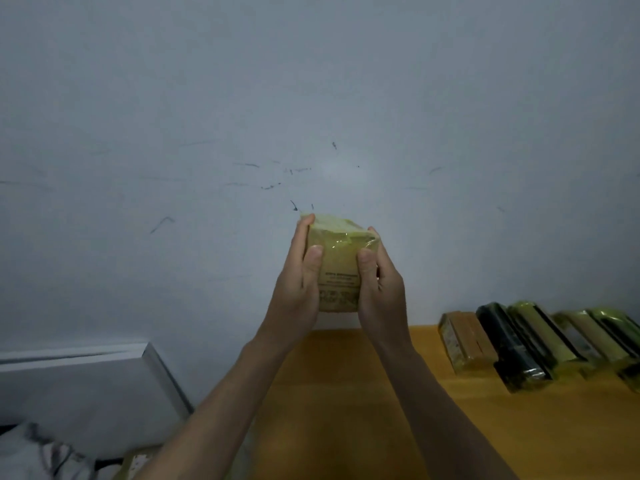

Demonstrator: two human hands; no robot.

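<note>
Packet (337, 268) of yellowish-green grain or powder, wrapped in glossy clear film, is held up in both hands against the grey wall (311, 98), above the far edge of the yellow table (346, 393) and not touching it. The left hand (299, 282) grips its left side, fingers curled round the back and the thumb (313, 258) pressed flat on the front face. The right hand (379, 285) mirrors it on the right side, its thumb (367, 261) on the front as well.

The packet keeps a squared, brick-like shape with firm corners, so it is probably packed tight and fairly stiff, and dense enough to have some weight. The film looks smooth and shiny and would likely slide under a light pinch. Its folded top seam seems the weakest spot, and pulling there could tear it. The safest hold looks like the one used now: palms on the two narrow sides, thumbs across the front, with support under the bottom edge if it is carried in one hand.

More packets (540, 344) of the same kind, brown, black and green, stand in a row along the table's far right edge, well apart from the hands.
</note>
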